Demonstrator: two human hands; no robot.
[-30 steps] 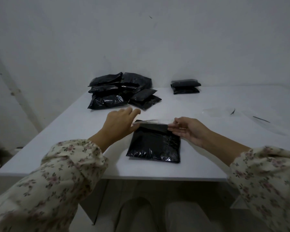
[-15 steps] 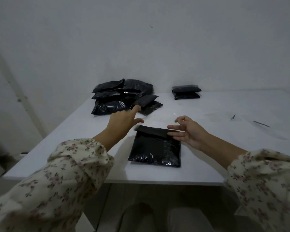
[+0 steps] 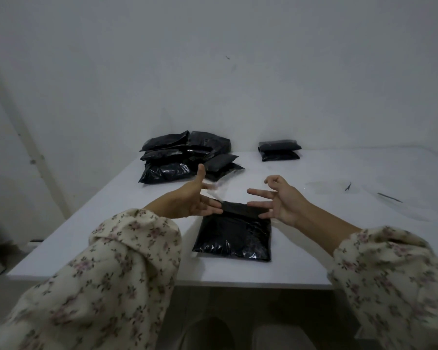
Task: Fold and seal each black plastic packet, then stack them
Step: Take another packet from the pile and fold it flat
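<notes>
From the head camera, one flat black glossy plastic packet [image 3: 234, 232] lies on the white table [image 3: 116, 210] near its front edge, its far end turned over into a narrow flap. Whether that flap is stuck down I cannot tell. Beyond the right fingertips, well apart, stands a small neat stack of two black packets [image 3: 280, 150]. I judge these to be the finished ones. Beyond the left thumb sits a loose heap of black plastic packets [image 3: 185, 157], most likely waiting their turn, so most of the task looks undone.

The left hand [image 3: 191, 198] is open, palm turned inward, thumb up. Its fingers [image 3: 213, 209] reach the flap's left end, touching it or just above it. The right hand [image 3: 282, 202] is open too, with its fingers [image 3: 258, 193] spread and slightly bent over the flap's right end. Neither hand grips anything. The packet's body lies nearer the person than both sets of fingertips, between the two wrists.
</notes>
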